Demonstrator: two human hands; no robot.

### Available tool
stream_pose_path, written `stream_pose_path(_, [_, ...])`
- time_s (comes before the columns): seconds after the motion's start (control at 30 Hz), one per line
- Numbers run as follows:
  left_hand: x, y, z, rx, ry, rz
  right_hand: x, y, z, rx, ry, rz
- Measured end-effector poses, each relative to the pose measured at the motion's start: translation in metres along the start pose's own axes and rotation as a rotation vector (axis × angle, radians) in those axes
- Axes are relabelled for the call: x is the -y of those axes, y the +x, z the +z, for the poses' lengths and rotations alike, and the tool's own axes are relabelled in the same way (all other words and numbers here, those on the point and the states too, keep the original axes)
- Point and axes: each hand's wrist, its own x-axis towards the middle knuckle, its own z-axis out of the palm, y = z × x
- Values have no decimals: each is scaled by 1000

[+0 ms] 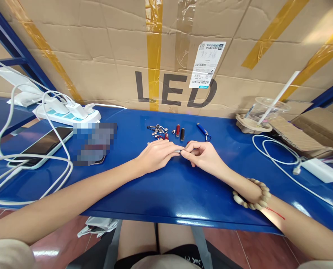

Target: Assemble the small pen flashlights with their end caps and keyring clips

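Over the middle of the blue table, my left hand (pixel 157 154) and my right hand (pixel 201 154) meet fingertip to fingertip. Between them shows a small silvery metal piece (pixel 179 151), mostly hidden by the fingers. Both hands are closed in a pinch on it. Just beyond my fingers lie a short red tube (pixel 178 130) and a black tube (pixel 182 134). A pile of small round metal parts and clasps (pixel 158 129) sits past my left hand. Past my right hand is a slim blue tube (pixel 201 129) with a cord loop at its end.
A large cardboard box (pixel 113 48) stands behind the blue table (pixel 155 194). On the left are a white power strip (pixel 79 116), a phone (pixel 40 147) and looping white cables. At right are a plastic cup (pixel 267 110), a white cable and a white adapter (pixel 320 170).
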Motion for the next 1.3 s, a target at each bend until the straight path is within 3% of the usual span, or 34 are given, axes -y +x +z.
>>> stream_pose_path(0.8, [-3,2,-2,37,-24,-57,2,1,0,6,-35,35])
stream_pose_path(1.03, [0,4,1,57,-69,-111,-4,9,-2,61,-47,33])
stream_pose_path(1.2, [-1,3,1,84,12,-147,-12,15,-2,65,-39,-25])
stream_pose_path(1.3, [-1,5,-2,143,120,-92,-12,17,-2,79,-90,-26])
